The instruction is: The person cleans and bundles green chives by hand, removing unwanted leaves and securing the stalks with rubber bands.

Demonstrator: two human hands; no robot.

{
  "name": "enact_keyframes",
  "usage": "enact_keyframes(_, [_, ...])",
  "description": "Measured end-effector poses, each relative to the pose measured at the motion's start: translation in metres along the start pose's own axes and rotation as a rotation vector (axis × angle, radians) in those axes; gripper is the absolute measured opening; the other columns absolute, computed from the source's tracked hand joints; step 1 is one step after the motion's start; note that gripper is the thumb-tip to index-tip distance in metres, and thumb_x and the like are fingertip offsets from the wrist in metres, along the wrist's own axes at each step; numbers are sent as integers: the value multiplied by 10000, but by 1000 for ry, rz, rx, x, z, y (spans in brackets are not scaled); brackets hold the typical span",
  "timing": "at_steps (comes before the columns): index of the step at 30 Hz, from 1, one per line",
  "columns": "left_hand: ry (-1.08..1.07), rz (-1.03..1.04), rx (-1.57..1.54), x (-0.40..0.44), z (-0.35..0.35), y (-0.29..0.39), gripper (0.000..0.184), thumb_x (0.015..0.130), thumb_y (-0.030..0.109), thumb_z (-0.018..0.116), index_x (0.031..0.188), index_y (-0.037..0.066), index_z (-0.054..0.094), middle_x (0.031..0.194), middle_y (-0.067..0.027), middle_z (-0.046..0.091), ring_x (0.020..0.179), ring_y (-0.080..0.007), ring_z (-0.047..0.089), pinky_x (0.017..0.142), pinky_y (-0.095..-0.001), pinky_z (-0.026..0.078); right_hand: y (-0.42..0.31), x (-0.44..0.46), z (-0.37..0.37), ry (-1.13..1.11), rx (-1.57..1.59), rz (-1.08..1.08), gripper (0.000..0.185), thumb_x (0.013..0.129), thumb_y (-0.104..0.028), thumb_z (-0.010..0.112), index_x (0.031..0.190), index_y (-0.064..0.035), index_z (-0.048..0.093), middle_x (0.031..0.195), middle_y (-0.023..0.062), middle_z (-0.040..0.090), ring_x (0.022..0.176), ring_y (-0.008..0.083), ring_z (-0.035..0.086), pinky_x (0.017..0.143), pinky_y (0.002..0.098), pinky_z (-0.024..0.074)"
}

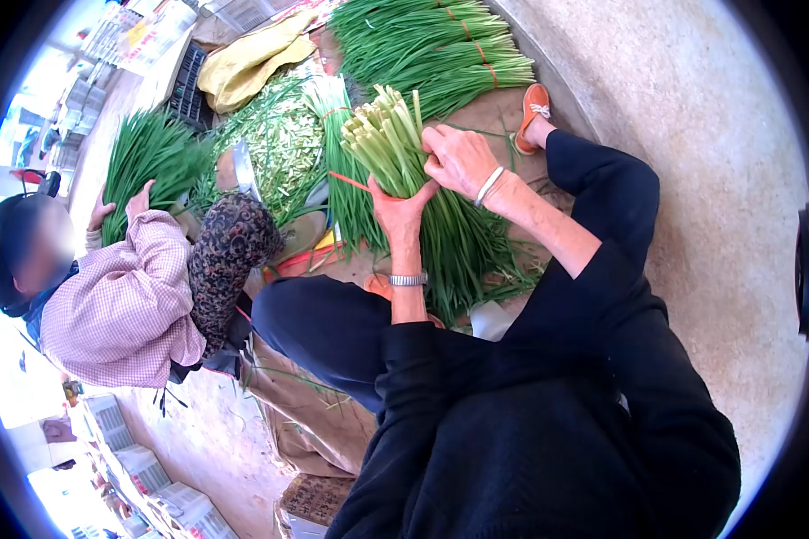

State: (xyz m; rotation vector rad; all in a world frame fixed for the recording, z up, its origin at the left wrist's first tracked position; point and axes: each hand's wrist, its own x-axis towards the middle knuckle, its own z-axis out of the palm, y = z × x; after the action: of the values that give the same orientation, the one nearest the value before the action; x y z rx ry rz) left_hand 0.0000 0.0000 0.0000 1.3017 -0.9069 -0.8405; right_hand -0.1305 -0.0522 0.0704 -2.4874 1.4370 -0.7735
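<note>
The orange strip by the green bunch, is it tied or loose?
Cannot tell: one end of the orange strip sticks out past the left hand, but the hand hides the rest.

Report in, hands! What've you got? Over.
Left hand gripping green bundle. Right hand at its stalks. Orange strip sticking out beside left hand. Co-worker off left.
</note>
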Motion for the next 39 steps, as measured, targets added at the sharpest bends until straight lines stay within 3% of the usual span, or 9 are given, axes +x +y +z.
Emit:
enact_keyframes(6, [-35,-45,-80,-7,7,-1,796,509,165,870,1168,42,442,1020,-76,607,901,-167,590,795,-295,488,20,-5,-8,-148,224,-26,145,706,-108,574,822,-24,549,706,126,598,600,262,612,567,353,492])
enact_keyframes(12, [-138,-51,-86,-1,-3,1,772,519,133,866,1158,40,444,1032,-70,606,894,-157,593,798,-294,493,34,1,-7,-564,1061,320,55,834,-121,525,851,-69,523,737,-1,591,572,73,581,532,220,490])
enact_keyframes(15, [-181,-65,-90,-5,-4,-1,762,526,103,860,1160,37,442,1042,-75,605,903,-159,595,804,-296,496,27,17,-39,-509,1594,370,96,852,-136,516,906,-57,515,766,6,577,563,77,583,531,222,501])
enact_keyframes(21, [-101,-140,-237,-5,-11,-4,714,571,-24,800,1189,23,446,1063,-84,597,905,-191,611,797,-311,512,41,57,-146,-104,1789,36,278,914,-289,502,974,-24,558,800,37,633,600,114,613,578,254,525])
enact_keyframes(24, [-81,-149,-300,-4,-12,16,698,578,-32,789,1192,5,460,1051,-94,607,901,-193,614,802,-311,512,76,35,-179,-402,1066,-8,341,918,-317,476,1068,-14,524,832,51,595,624,124,626,535,242,511])
enact_keyframes(27, [-75,-101,-354,-4,-4,64,661,587,-25,781,1174,-15,478,1025,-101,622,894,-195,619,802,-311,512,82,-17,-138,-701,544,466,593,934,-511,348,1171,11,503,941,141,639,621,166,636,530,271,518])
enact_keyframes(31, [-437,62,-113,6,3,116,679,563,40,815,1158,-16,493,1036,-96,620,898,-168,612,805,-304,503,85,-60,-100,-1147,1416,711,846,878,-675,202,1300,27,411,936,166,664,727,256,676,577,296,557])
enact_keyframes(36, [-578,817,221,1,44,176,849,412,177,825,1206,140,527,1073,-83,581,1059,-293,523,986,-436,359,69,-67,-119,-707,1555,403,702,896,-561,359,1334,-12,362,1194,198,543,987,307,601,826,410,515])
enact_keyframes(39, [-592,1062,577,-17,51,184,717,564,322,803,1225,220,544,1142,-43,557,1169,-270,468,1029,-512,284,46,-72,-136,-451,1562,398,616,886,-477,491,1313,-43,401,1247,180,513,1062,288,568,926,454,471])
